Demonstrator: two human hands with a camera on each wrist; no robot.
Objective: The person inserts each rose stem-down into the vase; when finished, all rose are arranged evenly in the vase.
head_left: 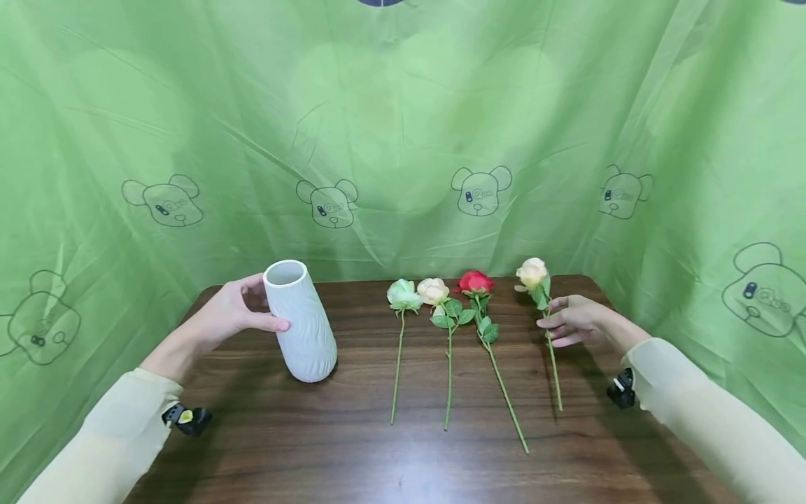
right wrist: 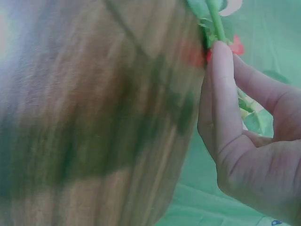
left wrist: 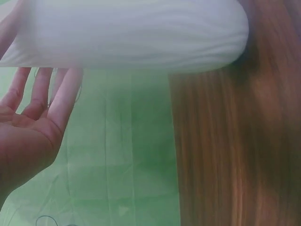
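A white ribbed vase (head_left: 305, 329) is at the left of the table, its mouth up. My left hand (head_left: 239, 308) grips it near the rim, thumb on the front and fingers behind; in the left wrist view the vase (left wrist: 136, 33) spans the top. Whether its base touches the table is unclear. My right hand (head_left: 576, 320) pinches the stem of a cream rose (head_left: 532, 273) at the right, thumb and fingers just below the leaves. In the right wrist view the green stem (right wrist: 216, 21) lies between thumb and fingertips, and its shadow falls on the wood.
Between the hands lie a pale green rose (head_left: 403, 295), a peach rose (head_left: 433, 291) and a red rose (head_left: 475, 282), blooms toward the back, stems toward the front. They rest on a dark wooden table (head_left: 352, 455). A green curtain (head_left: 403, 140) with bear drawings surrounds the table.
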